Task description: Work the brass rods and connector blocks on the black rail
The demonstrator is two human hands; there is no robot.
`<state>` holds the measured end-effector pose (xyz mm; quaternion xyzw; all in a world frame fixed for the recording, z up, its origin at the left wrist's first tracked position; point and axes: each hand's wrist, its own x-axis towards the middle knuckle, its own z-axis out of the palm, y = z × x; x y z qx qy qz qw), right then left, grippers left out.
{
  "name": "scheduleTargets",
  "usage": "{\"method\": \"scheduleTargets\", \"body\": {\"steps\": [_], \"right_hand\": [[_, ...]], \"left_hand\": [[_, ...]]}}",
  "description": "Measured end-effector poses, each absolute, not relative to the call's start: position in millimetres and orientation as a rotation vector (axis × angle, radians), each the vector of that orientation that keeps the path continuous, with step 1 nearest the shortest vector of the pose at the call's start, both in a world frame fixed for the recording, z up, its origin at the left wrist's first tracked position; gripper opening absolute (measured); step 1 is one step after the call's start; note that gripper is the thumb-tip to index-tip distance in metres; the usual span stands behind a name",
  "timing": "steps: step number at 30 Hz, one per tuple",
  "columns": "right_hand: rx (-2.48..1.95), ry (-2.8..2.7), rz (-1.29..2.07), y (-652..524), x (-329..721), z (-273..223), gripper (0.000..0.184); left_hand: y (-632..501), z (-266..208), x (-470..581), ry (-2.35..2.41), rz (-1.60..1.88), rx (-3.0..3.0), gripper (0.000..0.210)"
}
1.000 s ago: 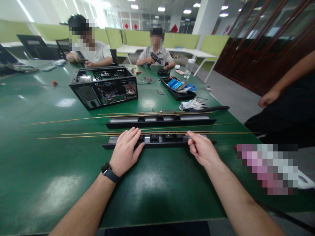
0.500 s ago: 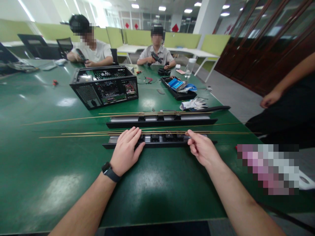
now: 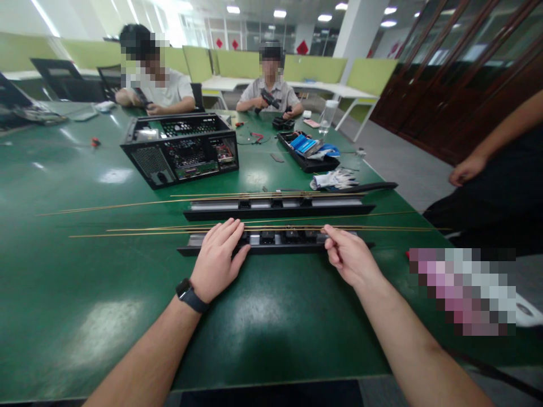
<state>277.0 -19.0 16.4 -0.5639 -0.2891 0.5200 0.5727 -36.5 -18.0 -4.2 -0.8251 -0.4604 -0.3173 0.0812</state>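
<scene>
Flat across the left part of the nearer black rail (image 3: 278,249) lies my left hand (image 3: 223,249), its fingers stretched out and the thumb apart. Thin brass-coloured rods (image 3: 144,230) run lengthwise along this rail and reach well past both its ends. My right hand (image 3: 345,251) is closed in a pinch at the rail's right part, with a thin rod between thumb and forefinger. Between my hands, several small black blocks (image 3: 291,233) sit in the rail's silvery channel. A second black rail (image 3: 278,213) with more rods on it lies parallel, just beyond.
An opened black computer case (image 3: 182,155) stands at the back left. White gloves (image 3: 335,180) and a black tray (image 3: 311,163) with blue items lie at the back right. Two people with drill-like tools sit across the green table (image 3: 263,333); another stands at the right.
The near rods have shifted very slightly to the right, along with my right hand. My left hand stays in place.
</scene>
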Motion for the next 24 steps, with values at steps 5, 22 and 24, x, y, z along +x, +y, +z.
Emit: {"method": "scheduleTargets", "body": {"steps": [5,22,24], "right_hand": [[-1.331,-0.671,1.228,-17.7,277.0,15.7,0.049],[-1.325,-0.671,1.219,-17.6,277.0,14.6,0.045],[-1.326,-0.673,1.223,-17.6,277.2,14.3,0.045]], "left_hand": [[-18.0,-4.2,-36.5,-1.375,-0.951,-2.469,0.049],[-16.9,-6.3,-37.5,-1.39,-0.969,-2.494,0.053],[-17.2,-6.0,-37.4,-1.394,-0.96,-2.491,0.052]]}}
